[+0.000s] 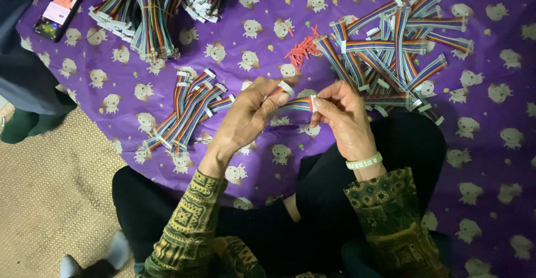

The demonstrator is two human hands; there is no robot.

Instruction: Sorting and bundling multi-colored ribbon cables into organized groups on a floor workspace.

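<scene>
A short rainbow ribbon cable is held between the two hands just above the person's lap, over the near edge of the purple cloth printed with small pale animal figures. Its long axis runs nearly level, left to right across the view, with a slight sag in the middle. One white connector end sits at the left hand's fingertips, the other at the right hand's.

The left hand is curled, thumb and forefinger pinched on the cable's left end; the other fingers are folded in loosely. The right hand is likewise closed in a pinch on the cable's right connector, its fingers bent and its back turned up toward the camera. A pale wristband circles the right wrist.

Just left of the left hand lies a small pile of similar cables, slanting from lower left to upper right. Right of the right hand is a larger, criss-crossed heap of cables. A bundled stack lies at the far edge, and a cluster of small red pieces lies between the heaps. A phone rests at the far left corner of the cloth.
</scene>
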